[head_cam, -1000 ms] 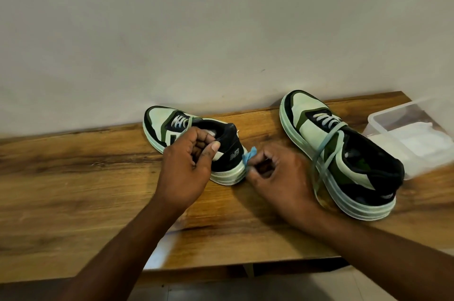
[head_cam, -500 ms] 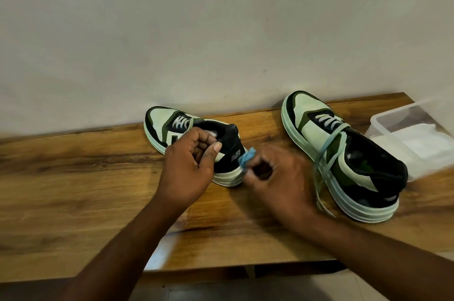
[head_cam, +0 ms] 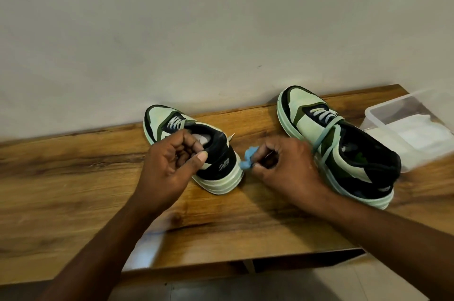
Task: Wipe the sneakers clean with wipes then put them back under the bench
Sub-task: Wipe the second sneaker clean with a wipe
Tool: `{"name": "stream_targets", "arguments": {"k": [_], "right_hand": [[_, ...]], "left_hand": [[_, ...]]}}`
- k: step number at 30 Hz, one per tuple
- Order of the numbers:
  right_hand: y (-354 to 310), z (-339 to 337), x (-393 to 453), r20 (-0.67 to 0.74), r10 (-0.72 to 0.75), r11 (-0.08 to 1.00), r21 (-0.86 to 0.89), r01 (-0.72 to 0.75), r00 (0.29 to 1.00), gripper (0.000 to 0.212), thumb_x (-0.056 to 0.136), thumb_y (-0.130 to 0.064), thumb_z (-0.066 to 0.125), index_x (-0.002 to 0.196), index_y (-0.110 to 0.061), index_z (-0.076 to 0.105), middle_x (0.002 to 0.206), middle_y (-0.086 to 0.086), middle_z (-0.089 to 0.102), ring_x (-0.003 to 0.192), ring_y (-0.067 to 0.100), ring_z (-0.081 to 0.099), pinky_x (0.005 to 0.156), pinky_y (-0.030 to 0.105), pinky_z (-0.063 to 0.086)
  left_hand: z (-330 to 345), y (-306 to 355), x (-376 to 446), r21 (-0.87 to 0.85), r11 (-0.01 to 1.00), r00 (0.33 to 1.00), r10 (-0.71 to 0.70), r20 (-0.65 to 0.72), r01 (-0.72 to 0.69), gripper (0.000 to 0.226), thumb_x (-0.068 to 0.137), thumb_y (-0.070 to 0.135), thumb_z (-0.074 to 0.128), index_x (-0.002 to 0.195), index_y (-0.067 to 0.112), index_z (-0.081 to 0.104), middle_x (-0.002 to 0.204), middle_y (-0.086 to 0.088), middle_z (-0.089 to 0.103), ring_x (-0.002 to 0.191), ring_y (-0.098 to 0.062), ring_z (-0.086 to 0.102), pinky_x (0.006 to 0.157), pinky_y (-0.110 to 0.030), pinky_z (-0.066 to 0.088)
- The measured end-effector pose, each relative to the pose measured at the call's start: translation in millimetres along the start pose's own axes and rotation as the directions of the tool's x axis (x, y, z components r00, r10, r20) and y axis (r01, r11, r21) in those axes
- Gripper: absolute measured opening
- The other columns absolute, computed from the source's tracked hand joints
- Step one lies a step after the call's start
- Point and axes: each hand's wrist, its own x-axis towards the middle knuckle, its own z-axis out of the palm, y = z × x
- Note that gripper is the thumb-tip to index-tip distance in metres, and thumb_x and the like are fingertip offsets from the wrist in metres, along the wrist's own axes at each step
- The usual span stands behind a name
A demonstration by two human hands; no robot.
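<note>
Two mint-green and black sneakers stand on the wooden bench (head_cam: pixel 73 178), toes toward the wall. My left hand (head_cam: pixel 169 163) grips the collar of the left sneaker (head_cam: pixel 221 168) near its heel. My right hand (head_cam: pixel 287 168) pinches a crumpled blue wipe (head_cam: pixel 249 158) and holds it against the heel sole of that sneaker. The right sneaker (head_cam: pixel 344 148) sits just beyond my right hand, its green laces hanging loose over the side.
A clear plastic container (head_cam: pixel 383 114) with white wipes inside stands at the bench's right end, close to the right sneaker. A plain wall runs along the back of the bench. The bench's front edge and tiled floor (head_cam: pixel 319 283) show below.
My right hand with the blue wipe has shifted slightly along the heel of the left sneaker. My left hand keeps its grip on the collar.
</note>
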Motion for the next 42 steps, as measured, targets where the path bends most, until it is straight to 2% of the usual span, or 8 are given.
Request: {"name": "stream_targets", "arguments": {"k": [3, 10, 15, 19, 22, 28, 36, 42], "right_hand": [[-3, 7, -10, 0.184, -0.04, 0.999, 0.021, 0.037, 0.982, 0.025, 0.07, -0.009, 0.089, 0.072, -0.027, 0.073, 0.074, -0.015, 0.071, 0.07, 0.001, 0.067, 0.063, 0.022, 0.058], [-16, 0, -26, 0.448, -0.2, 0.979, 0.135, 0.156, 0.872, 0.017, 0.072, -0.008, 0.086, 0.077, -0.022, 0.077, 0.079, -0.014, 0.074, 0.075, 0.004, 0.071, 0.064, 0.022, 0.058], [-22, 13, -40, 0.375, -0.275, 0.961, 0.121, 0.247, 0.885, 0.015, 0.073, -0.014, 0.086, 0.079, -0.023, 0.076, 0.083, -0.015, 0.071, 0.078, 0.004, 0.068, 0.065, 0.025, 0.058], [-18, 20, -36, 0.153, -0.208, 0.978, 0.041, 0.204, 0.966, 0.016, 0.069, -0.014, 0.086, 0.074, -0.023, 0.074, 0.077, -0.015, 0.069, 0.071, 0.003, 0.065, 0.061, 0.024, 0.055], [-11, 19, -26, 0.039, -0.101, 0.993, 0.072, 0.098, 0.994, 0.017, 0.069, -0.009, 0.086, 0.073, -0.021, 0.075, 0.073, -0.015, 0.071, 0.069, 0.002, 0.067, 0.06, 0.017, 0.055], [-7, 23, -18, 0.006, -0.057, 0.979, 0.194, 0.055, 0.998, 0.018, 0.072, -0.007, 0.086, 0.077, -0.02, 0.076, 0.076, -0.01, 0.074, 0.066, 0.006, 0.071, 0.063, 0.03, 0.061], [-24, 32, -26, -0.017, -0.295, 0.93, 0.224, 0.291, 0.955, 0.033, 0.077, -0.001, 0.085, 0.106, -0.015, 0.078, 0.098, -0.009, 0.074, 0.082, 0.006, 0.072, 0.07, 0.017, 0.059], [-24, 37, -23, -0.097, -0.291, 0.939, 0.165, 0.303, 0.952, 0.03, 0.08, -0.003, 0.084, 0.107, -0.016, 0.08, 0.099, -0.009, 0.074, 0.088, 0.002, 0.07, 0.074, 0.009, 0.052]], "left_hand": [[-9, 1, -5, -0.028, 0.999, 0.993, 0.019, 0.116, -0.016, 0.019, 0.086, 0.022, 0.069, 0.086, 0.004, 0.065, 0.073, -0.015, 0.059, 0.063, -0.04, 0.05, 0.057, -0.042, 0.042], [-19, 10, -15, 0.026, 0.996, 0.961, 0.077, 0.267, -0.087, 0.027, 0.079, 0.025, 0.076, 0.072, 0.008, 0.057, 0.066, -0.005, 0.05, 0.057, -0.029, 0.044, 0.053, -0.037, 0.034], [-4, 13, -24, 0.348, 0.924, 0.987, 0.161, 0.018, -0.157, 0.062, 0.062, 0.044, 0.101, 0.069, 0.015, 0.047, 0.063, 0.005, 0.048, 0.055, -0.014, 0.043, 0.053, -0.024, 0.034], [1, 15, -32, 0.463, 0.866, 0.967, -0.08, -0.243, 0.188, 0.078, 0.052, 0.068, 0.091, 0.11, 0.028, 0.057, 0.098, 0.013, 0.063, 0.083, -0.007, 0.063, 0.066, -0.023, 0.052], [9, 20, -40, 0.361, 0.837, 0.89, -0.282, -0.358, 0.41, 0.066, 0.059, 0.069, 0.089, 0.112, 0.036, 0.067, 0.096, 0.019, 0.072, 0.087, 0.004, 0.069, 0.071, -0.019, 0.053], [-1, 22, -43, 0.088, 0.894, 0.835, -0.372, -0.405, 0.44, 0.012, 0.084, 0.038, 0.083, 0.09, 0.027, 0.082, 0.075, 0.007, 0.078, 0.072, -0.007, 0.076, 0.061, -0.024, 0.054], [-7, 19, -39, -0.315, 0.811, 0.755, -0.579, -0.307, 0.493, 0.024, 0.086, 0.034, 0.078, 0.101, 0.015, 0.081, 0.096, -0.007, 0.081, 0.092, -0.024, 0.079, 0.081, -0.04, 0.059], [-13, 18, -42, -0.292, 0.815, 0.838, -0.541, -0.077, 0.5, 0.044, 0.063, 0.021, 0.092, 0.105, 0.011, 0.081, 0.104, -0.01, 0.081, 0.1, -0.027, 0.078, 0.082, -0.039, 0.061]]}}
